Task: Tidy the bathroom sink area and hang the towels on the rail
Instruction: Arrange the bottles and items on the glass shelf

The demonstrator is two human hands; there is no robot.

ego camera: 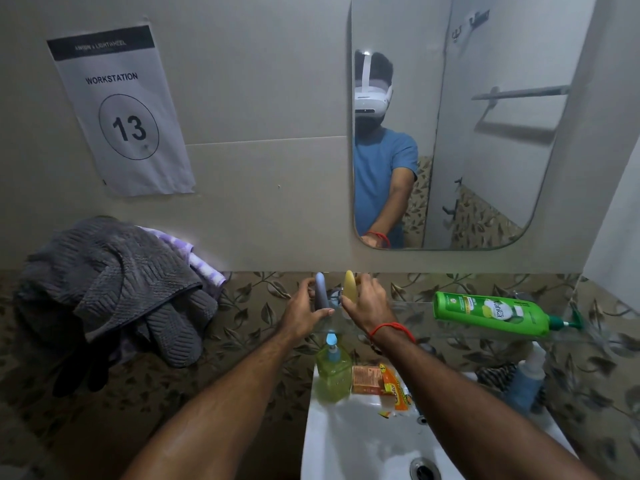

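My left hand (303, 311) grips a blue-grey handle-like item (321, 292) held upright over the glass shelf (408, 304). Beside it my right hand (367, 303) holds a yellow item (350, 285), also upright; what the two items are I cannot tell. A grey towel (114, 282) and a purple-white towel (201, 265) hang bunched on the wall at the left. A green shampoo bottle (495, 311) lies on its side on the shelf at the right. On the white sink (346, 441) rim stand a yellow-green soap dispenser (332, 372) and an orange soap packet (369, 379).
A mirror (485, 150) above the shelf reflects a person and a bare towel rail (519, 93). A blue-capped bottle (526, 382) stands at the sink's right. An orange wrapper (400, 393) lies by the tap. A workstation 13 sign (121, 112) hangs on the wall.
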